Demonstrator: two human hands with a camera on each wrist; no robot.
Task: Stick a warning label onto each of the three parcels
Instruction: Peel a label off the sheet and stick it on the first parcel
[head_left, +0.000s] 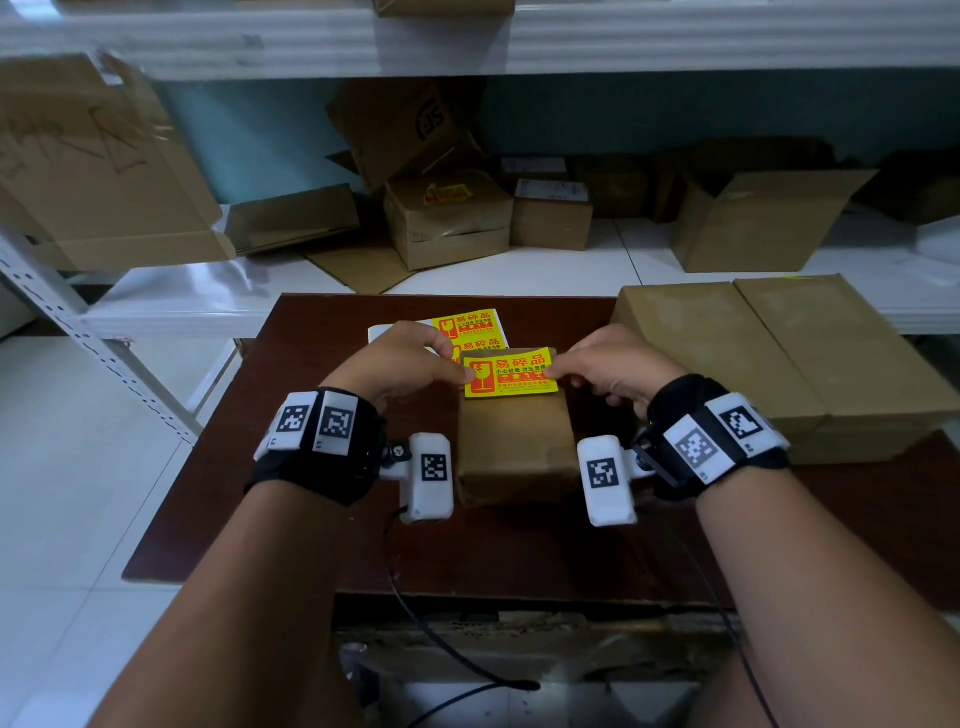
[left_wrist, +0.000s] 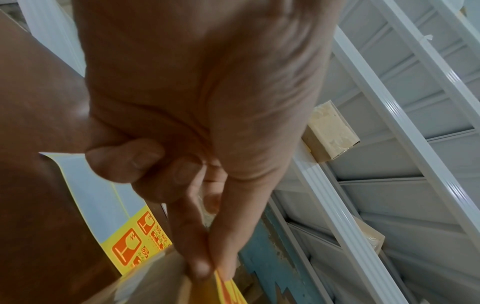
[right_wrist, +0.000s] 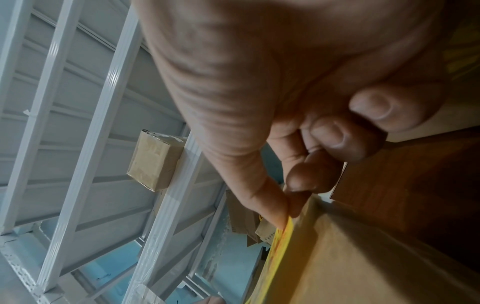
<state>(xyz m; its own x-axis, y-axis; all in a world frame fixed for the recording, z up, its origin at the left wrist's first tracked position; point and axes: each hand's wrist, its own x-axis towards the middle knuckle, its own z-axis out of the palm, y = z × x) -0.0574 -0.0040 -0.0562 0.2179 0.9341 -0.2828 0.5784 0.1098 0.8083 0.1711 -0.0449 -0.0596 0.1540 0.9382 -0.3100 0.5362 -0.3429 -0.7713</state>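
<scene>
A yellow warning label with a red glass symbol is held just over the far end of a small brown parcel on the dark table. My left hand pinches its left edge between thumb and forefinger. My right hand pinches the right edge. In the left wrist view the left hand's fingertips close on the yellow label. The right wrist view shows the label's edge pinched above the parcel. Whether the label touches the parcel I cannot tell.
A label sheet with yellow stickers lies on the table behind the parcel. Two long flat boxes lie at the table's right. White shelving behind holds several cardboard boxes, one with a yellow sticker. Cables hang at the table's near edge.
</scene>
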